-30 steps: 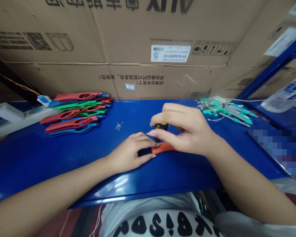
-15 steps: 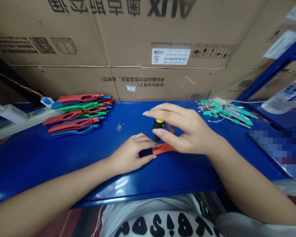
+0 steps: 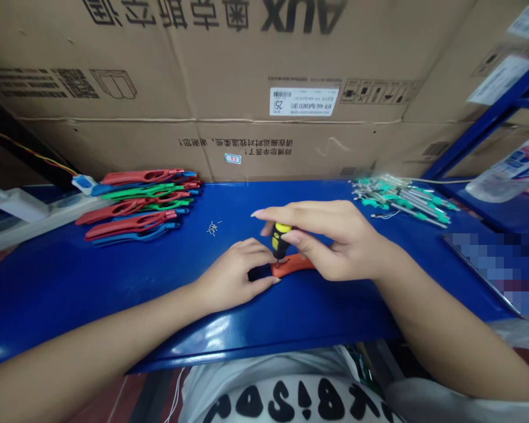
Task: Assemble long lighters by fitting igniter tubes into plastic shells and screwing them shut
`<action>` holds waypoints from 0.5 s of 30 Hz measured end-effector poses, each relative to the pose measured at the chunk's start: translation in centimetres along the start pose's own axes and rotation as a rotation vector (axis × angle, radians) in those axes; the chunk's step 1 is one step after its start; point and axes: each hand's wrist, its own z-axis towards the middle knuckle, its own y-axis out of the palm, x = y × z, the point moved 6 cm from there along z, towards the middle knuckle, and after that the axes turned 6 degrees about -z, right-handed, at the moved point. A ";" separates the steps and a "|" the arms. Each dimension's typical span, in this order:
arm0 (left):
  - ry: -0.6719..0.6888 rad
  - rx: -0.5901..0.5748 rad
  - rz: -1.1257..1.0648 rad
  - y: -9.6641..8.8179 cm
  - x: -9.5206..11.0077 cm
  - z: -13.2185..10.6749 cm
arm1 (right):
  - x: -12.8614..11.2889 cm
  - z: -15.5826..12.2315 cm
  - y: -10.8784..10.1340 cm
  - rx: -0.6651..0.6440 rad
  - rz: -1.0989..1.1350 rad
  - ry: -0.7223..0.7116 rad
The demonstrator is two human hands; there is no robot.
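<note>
My right hand [image 3: 339, 238] grips a short black-and-yellow screwdriver [image 3: 278, 239] between thumb and fingers. The screwdriver stands nearly upright, its tip at the left end of an orange plastic piece [image 3: 296, 265] that looks like a lighter casing. Thumb and fingers of my left hand [image 3: 235, 275] are closed around that same left end, holding it against the blue table [image 3: 264, 320]. The casing's right end is hidden behind my right hand. Beyond my left hand lies a small heap of screws [image 3: 213, 228].
Red, green and blue lighter-shaped casings [image 3: 136, 205] are piled at the left beside a white power strip [image 3: 66, 211]. Metal rods with green parts [image 3: 405, 200] lie back right. A cardboard box [image 3: 229, 100] stands behind; a plastic bottle [image 3: 506, 170] is far right.
My right hand has shifted its fingers and turned the screwdriver handle, which now leans slightly differently. My left hand and the orange casing stay in place.
</note>
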 end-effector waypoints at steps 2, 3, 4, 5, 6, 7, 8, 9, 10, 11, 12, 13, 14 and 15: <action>-0.005 0.009 -0.005 0.0 0.0 0.0 | 0.0 0.0 0.0 0.009 -0.019 -0.012; -0.005 0.013 -0.002 0.0 -0.1 0.0 | 0.1 0.0 0.0 0.011 -0.041 -0.017; -0.003 0.016 0.004 0.1 -0.1 -0.1 | 0.2 0.0 0.0 0.014 -0.068 -0.020; 0.001 0.021 0.014 0.1 -0.1 -0.1 | 0.3 0.0 0.0 0.022 -0.095 -0.021; 0.006 0.027 0.025 0.1 -0.1 -0.1 | 0.4 0.0 -0.1 0.028 -0.117 -0.022; 0.010 0.032 0.033 0.1 -0.1 -0.1 | 0.4 0.0 -0.1 0.027 -0.131 -0.023; 0.011 0.033 0.035 0.1 -0.1 -0.1 | 0.5 0.0 -0.1 0.017 -0.131 -0.019; 0.010 0.030 0.033 0.1 0.0 -0.1 | 0.5 0.0 0.0 0.001 -0.113 -0.013; 0.008 0.027 0.028 0.1 0.0 -0.1 | 0.4 0.0 0.0 -0.018 -0.078 -0.007; 0.003 0.022 0.024 0.2 0.0 -0.1 | 0.4 0.0 0.1 -0.034 -0.034 0.004; 0.000 0.022 0.023 0.2 0.0 -0.1 | 0.3 0.1 0.1 -0.040 0.011 0.012; -0.002 0.025 0.025 0.2 0.1 -0.1 | 0.2 0.1 0.2 -0.039 0.050 0.016; -0.002 0.030 0.028 0.1 0.1 -0.1 | 0.2 0.1 0.1 -0.037 0.076 0.014; -0.003 0.034 0.031 0.2 0.1 -0.1 | 0.2 0.1 0.2 -0.035 0.081 0.014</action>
